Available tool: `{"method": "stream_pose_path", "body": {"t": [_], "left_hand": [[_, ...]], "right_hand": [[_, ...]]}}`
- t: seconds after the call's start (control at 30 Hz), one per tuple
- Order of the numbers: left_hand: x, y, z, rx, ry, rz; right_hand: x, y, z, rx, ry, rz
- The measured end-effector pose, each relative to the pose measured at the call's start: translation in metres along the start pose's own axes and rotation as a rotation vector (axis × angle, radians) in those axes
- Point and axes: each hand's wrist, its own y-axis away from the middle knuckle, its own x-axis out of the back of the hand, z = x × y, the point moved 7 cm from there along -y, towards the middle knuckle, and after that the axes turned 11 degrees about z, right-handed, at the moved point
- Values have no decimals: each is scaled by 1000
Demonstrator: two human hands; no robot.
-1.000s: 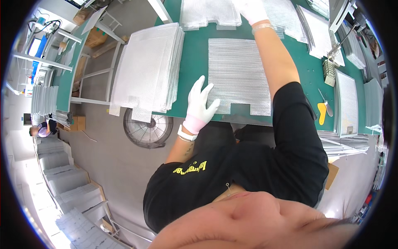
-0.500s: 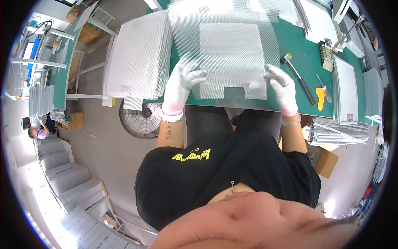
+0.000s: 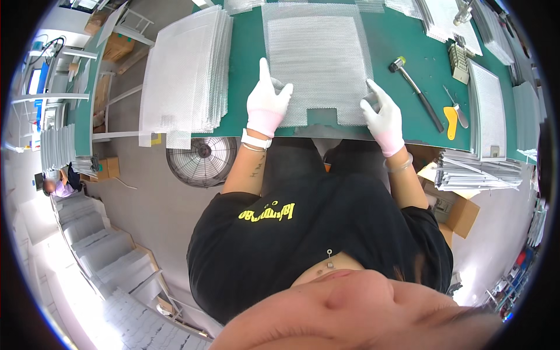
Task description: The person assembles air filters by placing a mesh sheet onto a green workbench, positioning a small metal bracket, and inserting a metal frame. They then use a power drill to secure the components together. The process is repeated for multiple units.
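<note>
A thin silvery mesh sheet [image 3: 318, 49] lies over another mesh piece on the green tabletop in front of me. Along its near edge is a rectangular notch. My left hand [image 3: 268, 105], in a white glove, rests at the sheet's left edge, index finger stretched forward and thumb apart. At the right edge is my right hand [image 3: 384, 116], also gloved, its thumb and index finger spread. Neither hand grips anything; whether the fingertips press on the mesh I cannot tell. A tall stack of mesh sheets [image 3: 181, 76] stands to the left of my left hand.
Right of the mesh lie a hammer [image 3: 417, 90], a yellow-handled tool [image 3: 450, 121] and a block of small metal pieces [image 3: 459, 63]. Framed panels [image 3: 487, 111] line the table's right side. A floor fan [image 3: 204, 151] stands below the table's left edge. Another person [image 3: 61, 184] is far left.
The large mesh sheet, raised and blurred before, now lies flat over the notched mesh piece. My hands have straightened their index fingers, and the left has shifted slightly right.
</note>
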Motion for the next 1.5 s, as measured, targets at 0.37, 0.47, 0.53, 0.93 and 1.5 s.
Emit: {"method": "stream_pose_path", "body": {"t": [0.37, 0.47, 0.53, 0.93, 1.5], "left_hand": [[-22, -4, -19, -52, -160, -39], [-21, -4, -15, -44, -197, -72], [-21, -4, -15, -11, -172, -88], [-15, -25, -20, -245, -395, -95], [26, -1, 11, -410, -198, 259]], "right_hand": [[-19, 3, 19, 171, 245, 57], [-20, 2, 20, 155, 264, 20], [-20, 1, 20, 159, 271, 6], [17, -80, 21, 359, 377, -131], [183, -369, 196, -219, 758, 310]]}}
